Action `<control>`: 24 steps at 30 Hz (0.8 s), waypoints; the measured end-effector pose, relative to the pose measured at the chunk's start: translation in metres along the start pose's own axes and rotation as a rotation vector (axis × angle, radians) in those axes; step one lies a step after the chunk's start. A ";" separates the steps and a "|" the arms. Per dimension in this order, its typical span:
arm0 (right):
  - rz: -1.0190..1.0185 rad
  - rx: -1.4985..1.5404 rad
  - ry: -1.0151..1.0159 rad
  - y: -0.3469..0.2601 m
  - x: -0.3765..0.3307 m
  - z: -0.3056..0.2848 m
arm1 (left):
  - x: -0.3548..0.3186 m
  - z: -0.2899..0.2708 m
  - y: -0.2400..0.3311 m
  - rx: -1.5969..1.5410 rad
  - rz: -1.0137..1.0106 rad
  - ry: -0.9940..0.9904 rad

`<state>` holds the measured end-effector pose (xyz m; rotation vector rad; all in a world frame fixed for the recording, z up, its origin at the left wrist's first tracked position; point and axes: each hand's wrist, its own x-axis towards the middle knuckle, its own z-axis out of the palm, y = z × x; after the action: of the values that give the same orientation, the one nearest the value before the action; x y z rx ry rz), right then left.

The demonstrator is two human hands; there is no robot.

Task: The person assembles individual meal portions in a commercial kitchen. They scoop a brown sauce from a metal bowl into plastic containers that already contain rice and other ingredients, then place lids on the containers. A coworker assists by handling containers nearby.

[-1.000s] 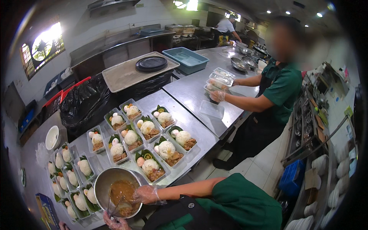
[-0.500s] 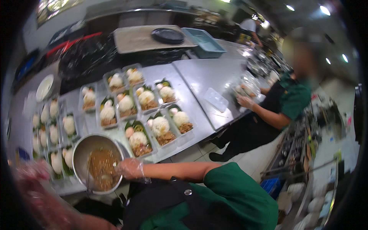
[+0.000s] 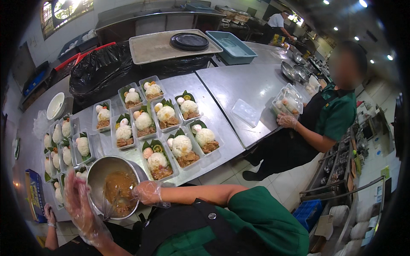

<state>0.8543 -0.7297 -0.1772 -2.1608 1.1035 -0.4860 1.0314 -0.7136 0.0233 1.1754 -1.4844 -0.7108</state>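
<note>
Gloved left hand lifts clear of the bowl – open and empty

The person's left hand [image 3: 81, 207], in a thin clear plastic glove, now stands raised with fingers spread beside the left rim of the round steel bowl of brown stew [image 3: 96, 168], gripping nothing; a moment ago it sat low at the bowl's edge. The right hand is out of view. The bowl rests at the near edge of the stainless steel table [image 3: 239, 81], just beside the clear plastic meal trays of rice on green leaves [image 3: 157, 160]. A co-worker's gloved hand [image 3: 147, 192] is at the bowl's right rim – so the serving seems to rest with that hand for now.
</note>
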 end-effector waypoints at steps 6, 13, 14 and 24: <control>0.031 -0.035 -0.158 -0.007 0.004 -0.015 | -0.052 -0.037 -0.049 -0.029 -0.188 0.171; -0.073 -0.014 -0.039 0.009 0.006 0.005 | -0.102 -0.085 -0.117 0.033 -0.493 0.256; -0.073 -0.016 -0.052 0.009 0.006 0.005 | -0.107 -0.089 -0.119 0.037 -0.558 0.196; -0.096 -0.027 0.042 0.005 -0.001 0.004 | -0.119 -0.064 -0.136 0.202 -1.041 -0.193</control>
<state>0.8533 -0.7294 -0.1841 -2.2443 1.0378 -0.5652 1.1268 -0.6397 -0.1254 2.1056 -1.0247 -1.4072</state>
